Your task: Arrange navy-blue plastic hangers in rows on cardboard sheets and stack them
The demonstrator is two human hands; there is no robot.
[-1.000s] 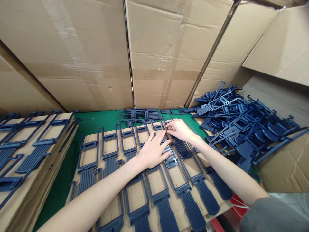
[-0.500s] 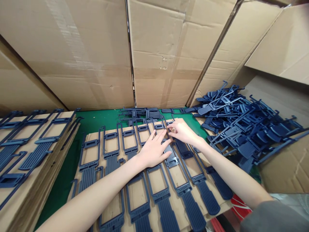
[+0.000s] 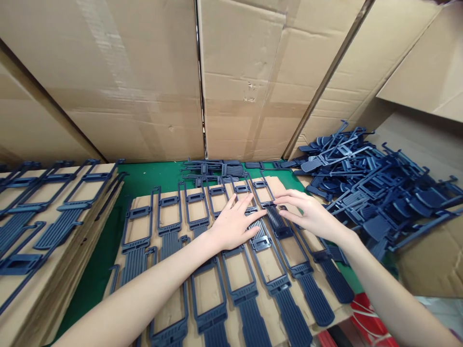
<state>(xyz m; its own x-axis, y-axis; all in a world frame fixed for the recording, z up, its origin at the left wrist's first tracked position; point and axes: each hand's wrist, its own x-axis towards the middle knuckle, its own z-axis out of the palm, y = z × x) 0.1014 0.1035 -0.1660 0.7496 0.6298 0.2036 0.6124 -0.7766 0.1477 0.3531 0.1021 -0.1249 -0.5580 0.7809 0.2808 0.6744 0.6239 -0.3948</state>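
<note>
Well, from where I stand, the leftmost thing is a stack of cardboard layers [image 3: 54, 308] with dark blue parts laid on top. A strip of green tabletop [image 3: 94, 270] separates it from the cardboard sheet [image 3: 277, 185], where more framed, ribbed parts lie in rows. The left hand [image 3: 233, 224] rests palm down across the middle of these, fingers spread, clasping nothing I can see; its palm hides what is beneath. Just right of it lies the ribbed blue part [image 3: 277, 219], at the fingertips of the right hand [image 3: 313, 214], whose thumb and fingers stand apart; whether they press on it I can't tell. The step looks like straightening, and I'd do it with a light left palm, so neighbours don't slide, nudging by the sturdy frame rather than the thin hooked ends, keeping the parts parallel. Farthest right sits a tangled heap of loose parts [image 3: 376, 226].
</note>
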